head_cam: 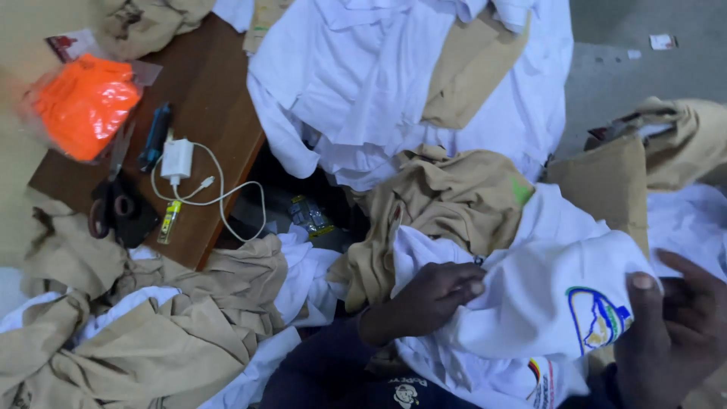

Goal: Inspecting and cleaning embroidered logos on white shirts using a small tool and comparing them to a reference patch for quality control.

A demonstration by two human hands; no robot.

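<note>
A white shirt [545, 295] with a coloured oval badge [598, 318] lies bunched across my lap at the lower right. My left hand [428, 299] pinches a fold of this shirt near its middle, fingers closed on the cloth. My right hand [670, 326] grips the shirt's right edge beside the badge, thumb on top. A tan garment [447, 201] is heaped just behind the white shirt.
A brown wooden table [204, 91] at upper left carries a white charger with cable [178, 163], scissors [110, 193], a blue tool [157, 136] and an orange item in a clear bag [83, 102]. White shirts [379, 76] and tan garments [151, 341] are piled all around.
</note>
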